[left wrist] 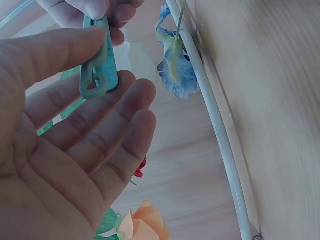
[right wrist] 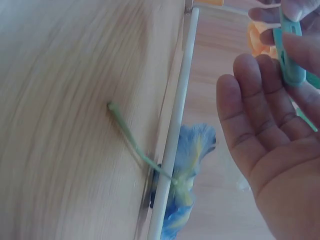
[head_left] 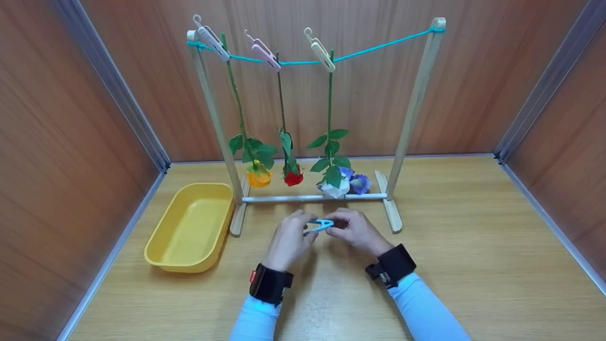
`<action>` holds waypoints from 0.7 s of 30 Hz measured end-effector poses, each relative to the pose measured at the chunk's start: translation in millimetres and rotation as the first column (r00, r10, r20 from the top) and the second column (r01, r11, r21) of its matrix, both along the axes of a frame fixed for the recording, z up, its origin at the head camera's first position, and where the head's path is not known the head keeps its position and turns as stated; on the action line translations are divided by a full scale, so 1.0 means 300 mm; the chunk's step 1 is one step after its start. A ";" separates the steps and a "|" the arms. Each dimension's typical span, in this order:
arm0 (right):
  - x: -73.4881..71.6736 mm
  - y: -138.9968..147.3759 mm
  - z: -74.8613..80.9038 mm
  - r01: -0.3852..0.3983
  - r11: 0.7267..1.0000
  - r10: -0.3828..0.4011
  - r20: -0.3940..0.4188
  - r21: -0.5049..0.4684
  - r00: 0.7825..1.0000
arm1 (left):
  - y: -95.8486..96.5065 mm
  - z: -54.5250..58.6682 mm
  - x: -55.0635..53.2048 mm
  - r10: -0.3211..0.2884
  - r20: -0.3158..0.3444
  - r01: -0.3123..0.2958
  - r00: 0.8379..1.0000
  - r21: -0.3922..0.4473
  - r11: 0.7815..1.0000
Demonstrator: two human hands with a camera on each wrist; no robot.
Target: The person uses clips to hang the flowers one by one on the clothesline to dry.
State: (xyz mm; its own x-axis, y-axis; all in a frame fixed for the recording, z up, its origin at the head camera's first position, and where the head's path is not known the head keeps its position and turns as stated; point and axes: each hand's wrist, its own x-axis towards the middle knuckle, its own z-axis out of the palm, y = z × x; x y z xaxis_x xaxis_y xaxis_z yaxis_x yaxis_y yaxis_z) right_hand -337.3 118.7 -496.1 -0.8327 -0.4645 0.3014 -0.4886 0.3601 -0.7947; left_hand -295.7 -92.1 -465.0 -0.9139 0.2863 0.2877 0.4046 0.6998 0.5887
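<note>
A light blue clothespin (head_left: 323,224) is between the two hands, in front of the rack's bottom bar. My left hand (head_left: 289,240) pinches its spread end between thumb and fingers, the other fingers extended in the left wrist view. At its narrower end, my right hand (head_left: 358,230) pinches it with thumb and forefinger. Just beyond the hands, a blue-purple flower (head_left: 360,183) lies by the bar (head_left: 284,199); in the right wrist view its short green stem (right wrist: 131,140) reaches over the table toward me.
A turquoise string (head_left: 388,45) spans the wooden rack (head_left: 416,99). Pale clothespins (head_left: 323,52) hold a yellow flower (head_left: 259,175), a red rose (head_left: 293,177) and a white flower (head_left: 335,189) upside down on it. At the left stands a yellow basin (head_left: 191,232).
</note>
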 end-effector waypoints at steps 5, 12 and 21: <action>-0.027 0.047 -0.008 0.041 0.999 -0.041 -0.017 0.019 0.999 | 0.000 0.000 -0.001 0.015 0.020 -0.015 1.000 -0.010 1.000; -0.062 0.099 -0.035 0.209 0.977 -0.207 -0.061 0.028 0.976 | 0.002 0.004 -0.001 0.021 0.022 -0.021 1.000 -0.023 1.000; -0.104 0.116 -0.054 0.302 0.942 -0.291 -0.096 0.146 0.952 | -0.007 0.001 0.001 0.010 -0.009 -0.010 1.000 -0.005 1.000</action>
